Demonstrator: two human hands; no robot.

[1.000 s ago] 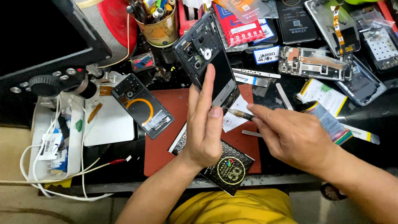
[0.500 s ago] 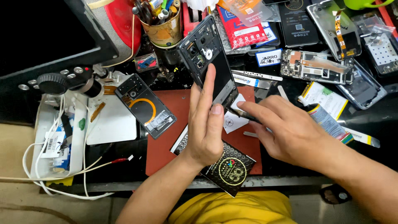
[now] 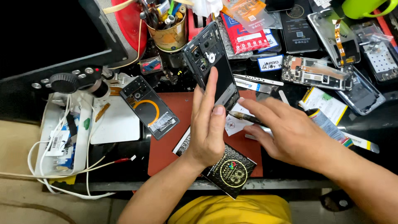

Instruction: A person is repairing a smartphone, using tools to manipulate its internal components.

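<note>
We work over a black counter [image 3: 373, 124] w/ a red mat [image 3: 174, 141] in the middle; our left hand [image 3: 209, 128] grips an opened phone frame [image 3: 211, 66], tilted up above the mat, fingers along its edge; our right hand [image 3: 286, 132] lies flat, fingers spread, on thin tweezers [image 3: 244, 118] over a white paper slip [image 3: 236, 122]; a phone back cover w/ orange ring [image 3: 149, 108] sits left of the mat; a black patterned box [image 3: 226, 170] lies under our left wrist.
</note>
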